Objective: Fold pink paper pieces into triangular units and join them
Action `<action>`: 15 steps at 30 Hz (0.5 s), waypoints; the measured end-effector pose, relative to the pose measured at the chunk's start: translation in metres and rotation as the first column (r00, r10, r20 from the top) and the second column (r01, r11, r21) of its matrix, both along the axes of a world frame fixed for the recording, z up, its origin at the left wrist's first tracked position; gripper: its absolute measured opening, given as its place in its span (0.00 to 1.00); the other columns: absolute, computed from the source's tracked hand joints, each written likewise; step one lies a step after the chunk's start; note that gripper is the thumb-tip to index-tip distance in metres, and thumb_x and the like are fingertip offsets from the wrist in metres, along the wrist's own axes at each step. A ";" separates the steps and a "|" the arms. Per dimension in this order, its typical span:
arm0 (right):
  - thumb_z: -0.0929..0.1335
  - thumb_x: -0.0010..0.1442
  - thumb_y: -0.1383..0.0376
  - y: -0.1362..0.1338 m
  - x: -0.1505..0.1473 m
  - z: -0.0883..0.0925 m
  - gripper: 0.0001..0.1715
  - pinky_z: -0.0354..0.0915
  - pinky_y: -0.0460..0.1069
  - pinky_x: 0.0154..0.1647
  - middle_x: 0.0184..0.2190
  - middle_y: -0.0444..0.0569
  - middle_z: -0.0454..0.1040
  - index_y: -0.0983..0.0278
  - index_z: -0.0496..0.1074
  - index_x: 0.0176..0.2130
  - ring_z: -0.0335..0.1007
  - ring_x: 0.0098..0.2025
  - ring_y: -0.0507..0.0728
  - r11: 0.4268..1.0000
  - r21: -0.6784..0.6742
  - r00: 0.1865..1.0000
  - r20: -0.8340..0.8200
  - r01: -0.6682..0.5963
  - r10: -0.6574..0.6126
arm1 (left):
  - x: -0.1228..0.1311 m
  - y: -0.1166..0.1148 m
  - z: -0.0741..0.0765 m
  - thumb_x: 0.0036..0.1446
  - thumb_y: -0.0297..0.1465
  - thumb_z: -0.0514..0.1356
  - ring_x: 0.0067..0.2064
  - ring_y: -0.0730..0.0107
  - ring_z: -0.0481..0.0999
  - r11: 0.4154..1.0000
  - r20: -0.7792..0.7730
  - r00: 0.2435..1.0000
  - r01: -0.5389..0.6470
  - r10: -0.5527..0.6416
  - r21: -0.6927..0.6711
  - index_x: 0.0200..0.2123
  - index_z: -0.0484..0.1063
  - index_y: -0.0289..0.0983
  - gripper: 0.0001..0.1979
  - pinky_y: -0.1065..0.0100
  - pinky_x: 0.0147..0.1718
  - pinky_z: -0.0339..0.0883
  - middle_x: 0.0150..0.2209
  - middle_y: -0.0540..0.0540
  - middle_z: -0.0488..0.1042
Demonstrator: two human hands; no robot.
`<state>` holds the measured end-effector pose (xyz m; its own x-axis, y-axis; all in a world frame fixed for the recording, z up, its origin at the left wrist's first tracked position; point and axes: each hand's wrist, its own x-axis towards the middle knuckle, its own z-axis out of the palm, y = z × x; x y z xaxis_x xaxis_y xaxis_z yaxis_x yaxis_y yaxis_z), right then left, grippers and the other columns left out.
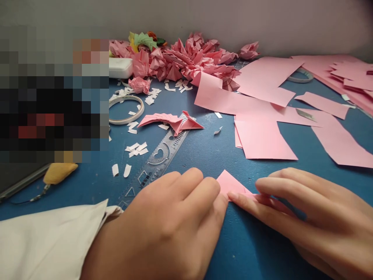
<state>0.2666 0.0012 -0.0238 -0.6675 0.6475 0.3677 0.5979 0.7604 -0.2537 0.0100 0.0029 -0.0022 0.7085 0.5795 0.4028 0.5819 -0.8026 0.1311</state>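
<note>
A small folded piece of pink paper (233, 182) lies on the blue table between my hands, a pointed corner facing away from me. My left hand (166, 221) is closed, its fingertips and thumb gripping the paper's left side. With a fingertip on the near folded edge, my right hand (314, 214) holds the right end; its other fingers are curved above. Part of the paper is hidden under both hands. Just beyond my left hand, a clear stencil ruler (154, 159) lies slanted, with a folded pink paper piece (175, 121) across its far end.
Several pink folded paper pieces (186, 58) are heaped against the wall. Flat pink sheets (265, 138) overlap at the right. Left of centre are a tape roll (142, 111), white paper scraps (136, 149) and a white case (121, 68). A yellow charm (60, 173) lies below a pixelated area.
</note>
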 end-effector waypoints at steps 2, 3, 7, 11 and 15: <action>0.64 0.74 0.62 -0.004 0.002 -0.003 0.18 0.70 0.52 0.38 0.39 0.48 0.78 0.56 0.74 0.59 0.73 0.35 0.56 0.999 0.035 1.000 -0.003 -0.029 0.029 | 0.001 -0.005 -0.004 0.67 0.15 0.47 0.29 0.62 0.68 0.998 0.040 0.999 -0.039 0.037 0.051 0.27 0.75 0.37 0.23 0.60 0.30 0.66 0.27 0.47 0.71; 0.66 0.73 0.59 -0.007 0.002 -0.006 0.18 0.70 0.53 0.39 0.40 0.50 0.78 0.57 0.74 0.59 0.73 0.37 0.58 0.998 0.055 1.000 -0.011 -0.015 0.015 | 0.000 -0.007 -0.006 0.66 0.15 0.49 0.28 0.63 0.67 0.995 0.049 0.998 -0.050 0.046 0.081 0.24 0.72 0.38 0.22 0.60 0.30 0.65 0.26 0.48 0.70; 0.69 0.69 0.50 -0.016 0.005 -0.014 0.21 0.72 0.55 0.39 0.40 0.52 0.77 0.58 0.77 0.54 0.74 0.39 0.62 0.993 0.099 0.998 -0.028 0.062 -0.060 | -0.003 -0.010 -0.008 0.64 0.17 0.52 0.28 0.62 0.65 0.983 0.002 1.000 0.012 -0.013 0.182 0.20 0.66 0.41 0.22 0.61 0.29 0.64 0.24 0.49 0.66; 0.70 0.68 0.51 -0.015 0.004 -0.014 0.19 0.73 0.56 0.40 0.41 0.53 0.77 0.57 0.78 0.53 0.75 0.41 0.63 0.988 0.123 0.995 -0.047 0.095 -0.090 | -0.003 -0.003 0.001 0.65 0.16 0.48 0.24 0.64 0.64 0.985 0.046 0.996 -0.081 0.075 0.153 0.21 0.68 0.41 0.24 0.63 0.24 0.61 0.23 0.49 0.68; 0.69 0.69 0.62 -0.004 -0.002 -0.007 0.15 0.73 0.57 0.45 0.43 0.53 0.78 0.59 0.77 0.55 0.76 0.44 0.62 0.984 0.161 0.997 -0.049 0.071 -0.064 | -0.004 0.008 0.011 0.62 0.14 0.48 0.24 0.63 0.66 0.986 -0.093 0.988 0.135 -0.126 0.102 0.20 0.70 0.39 0.23 0.61 0.21 0.58 0.24 0.47 0.71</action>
<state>0.2644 -0.0023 -0.0307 -0.6053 0.6195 0.4998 0.6402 0.7520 -0.1568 0.0059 0.0112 0.0091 0.8099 0.4360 0.3925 0.4764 -0.8792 -0.0062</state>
